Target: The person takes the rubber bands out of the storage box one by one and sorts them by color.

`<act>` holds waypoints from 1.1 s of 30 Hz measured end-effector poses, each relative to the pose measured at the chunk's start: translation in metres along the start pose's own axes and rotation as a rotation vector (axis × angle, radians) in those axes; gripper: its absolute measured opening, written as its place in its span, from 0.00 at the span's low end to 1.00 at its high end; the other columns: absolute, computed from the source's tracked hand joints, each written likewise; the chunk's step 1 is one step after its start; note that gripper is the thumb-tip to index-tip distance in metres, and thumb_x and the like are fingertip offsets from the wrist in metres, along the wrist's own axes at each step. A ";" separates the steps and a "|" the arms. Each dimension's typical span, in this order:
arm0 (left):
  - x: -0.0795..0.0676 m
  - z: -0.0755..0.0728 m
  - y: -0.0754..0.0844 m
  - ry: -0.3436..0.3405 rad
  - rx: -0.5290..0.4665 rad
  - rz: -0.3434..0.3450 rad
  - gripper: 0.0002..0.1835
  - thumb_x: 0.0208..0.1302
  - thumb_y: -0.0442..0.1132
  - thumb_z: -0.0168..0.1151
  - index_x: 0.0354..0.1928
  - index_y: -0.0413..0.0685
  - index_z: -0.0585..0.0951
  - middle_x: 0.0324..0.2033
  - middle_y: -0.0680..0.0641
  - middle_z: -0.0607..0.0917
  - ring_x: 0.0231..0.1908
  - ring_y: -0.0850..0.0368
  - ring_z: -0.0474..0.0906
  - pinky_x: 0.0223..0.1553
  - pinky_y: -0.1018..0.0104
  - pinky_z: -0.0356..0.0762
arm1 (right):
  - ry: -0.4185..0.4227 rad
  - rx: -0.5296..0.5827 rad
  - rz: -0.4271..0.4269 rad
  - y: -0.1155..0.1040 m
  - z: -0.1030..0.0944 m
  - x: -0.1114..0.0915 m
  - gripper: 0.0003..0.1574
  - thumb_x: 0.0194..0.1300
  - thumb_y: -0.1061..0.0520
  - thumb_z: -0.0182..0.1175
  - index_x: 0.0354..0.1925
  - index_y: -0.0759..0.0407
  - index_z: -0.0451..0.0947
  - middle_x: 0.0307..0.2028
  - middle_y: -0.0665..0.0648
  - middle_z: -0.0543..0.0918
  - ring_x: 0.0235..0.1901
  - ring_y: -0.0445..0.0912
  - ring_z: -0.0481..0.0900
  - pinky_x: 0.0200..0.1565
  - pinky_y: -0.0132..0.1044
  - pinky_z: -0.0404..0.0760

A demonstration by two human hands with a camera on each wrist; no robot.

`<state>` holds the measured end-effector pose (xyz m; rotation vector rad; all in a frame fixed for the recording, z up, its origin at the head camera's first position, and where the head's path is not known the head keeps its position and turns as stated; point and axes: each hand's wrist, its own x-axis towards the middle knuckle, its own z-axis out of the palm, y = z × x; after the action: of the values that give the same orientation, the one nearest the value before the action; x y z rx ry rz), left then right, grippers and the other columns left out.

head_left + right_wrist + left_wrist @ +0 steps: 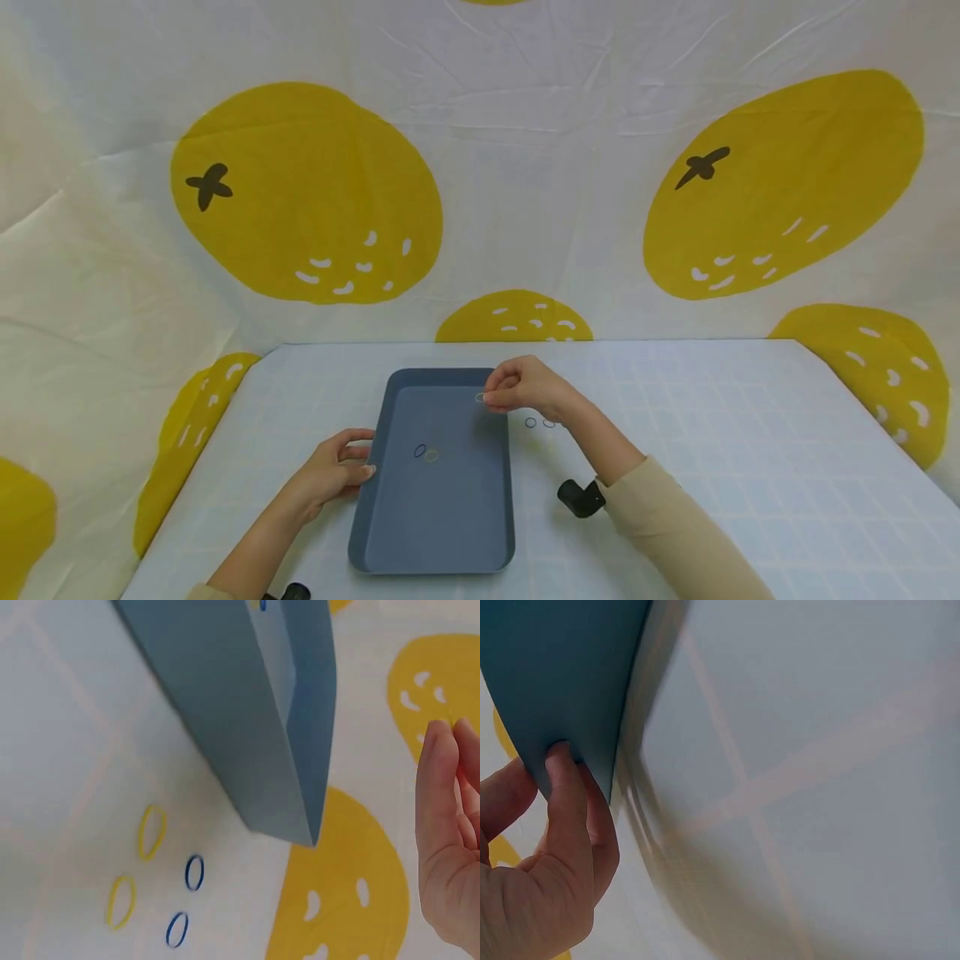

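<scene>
We see a pale table (720, 450), faintly crossed with lines, bearing a blue-grey tray (435, 525) and, near its right side, two blue rings (187, 877) and two yellow rings (139, 841) (all four lying flat).

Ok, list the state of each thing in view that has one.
Tray, open side up on the table
Blue ring in tray, lying loose
Yellow ring in tray, lying loose
Held yellow ring, pinched and lifted
Two yellow rings on table, lying separate
Two blue rings on table, lying separate
Left grip, holding the tray's left edge
Right grip, pinching the held ring
Printed cloth, hanging, creased
</scene>
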<state>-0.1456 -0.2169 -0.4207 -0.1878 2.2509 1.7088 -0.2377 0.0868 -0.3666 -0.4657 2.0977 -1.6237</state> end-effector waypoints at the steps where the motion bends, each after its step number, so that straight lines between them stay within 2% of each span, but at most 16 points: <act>1: 0.000 0.000 0.000 0.002 0.000 0.000 0.30 0.57 0.24 0.59 0.62 0.34 0.64 0.52 0.31 0.73 0.38 0.50 0.79 0.34 0.58 0.77 | 0.003 0.004 0.000 0.001 -0.002 -0.001 0.07 0.56 0.67 0.64 0.33 0.70 0.76 0.24 0.56 0.82 0.29 0.52 0.82 0.41 0.47 0.80; 8: 0.000 -0.001 0.000 0.011 0.000 -0.011 0.30 0.57 0.24 0.59 0.62 0.35 0.64 0.52 0.31 0.73 0.39 0.50 0.79 0.34 0.58 0.77 | -0.007 0.020 -0.013 0.006 -0.014 -0.010 0.10 0.57 0.68 0.63 0.38 0.73 0.75 0.27 0.57 0.83 0.34 0.59 0.82 0.43 0.52 0.78; 15: 0.001 -0.002 0.000 0.008 -0.004 -0.016 0.30 0.57 0.24 0.59 0.62 0.35 0.64 0.52 0.31 0.73 0.39 0.50 0.79 0.35 0.58 0.77 | 0.012 -0.021 -0.008 0.009 -0.025 -0.020 0.16 0.58 0.66 0.62 0.43 0.78 0.75 0.29 0.58 0.83 0.30 0.49 0.82 0.42 0.48 0.79; 20: 0.001 -0.003 -0.001 0.007 -0.004 -0.016 0.30 0.57 0.23 0.59 0.62 0.35 0.64 0.52 0.31 0.73 0.39 0.50 0.79 0.34 0.58 0.77 | 0.035 -0.048 0.005 0.013 -0.036 -0.028 0.19 0.58 0.66 0.62 0.44 0.80 0.74 0.31 0.63 0.83 0.32 0.50 0.82 0.41 0.45 0.80; 24: 0.001 -0.003 -0.001 0.006 0.001 -0.014 0.30 0.57 0.23 0.58 0.62 0.35 0.64 0.52 0.30 0.72 0.39 0.50 0.79 0.34 0.58 0.77 | 0.065 -0.072 0.009 0.016 -0.045 -0.035 0.18 0.59 0.65 0.62 0.44 0.79 0.75 0.32 0.64 0.83 0.34 0.55 0.82 0.40 0.43 0.80; 31: 0.001 -0.002 -0.001 0.012 0.004 -0.013 0.30 0.57 0.23 0.59 0.62 0.34 0.64 0.52 0.30 0.73 0.40 0.50 0.79 0.34 0.58 0.77 | 0.077 -0.112 0.011 0.023 -0.060 -0.047 0.20 0.60 0.63 0.62 0.45 0.79 0.74 0.32 0.61 0.82 0.32 0.48 0.81 0.40 0.41 0.80; 33: 0.001 -0.003 -0.001 0.015 0.008 -0.011 0.30 0.57 0.24 0.59 0.63 0.34 0.63 0.52 0.30 0.72 0.40 0.50 0.79 0.34 0.57 0.77 | 0.084 -0.114 0.018 0.024 -0.063 -0.050 0.19 0.60 0.63 0.63 0.44 0.78 0.75 0.32 0.60 0.82 0.32 0.49 0.82 0.40 0.40 0.80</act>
<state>-0.1464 -0.2199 -0.4215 -0.2112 2.2626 1.6981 -0.2294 0.1702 -0.3697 -0.4202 2.2587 -1.5439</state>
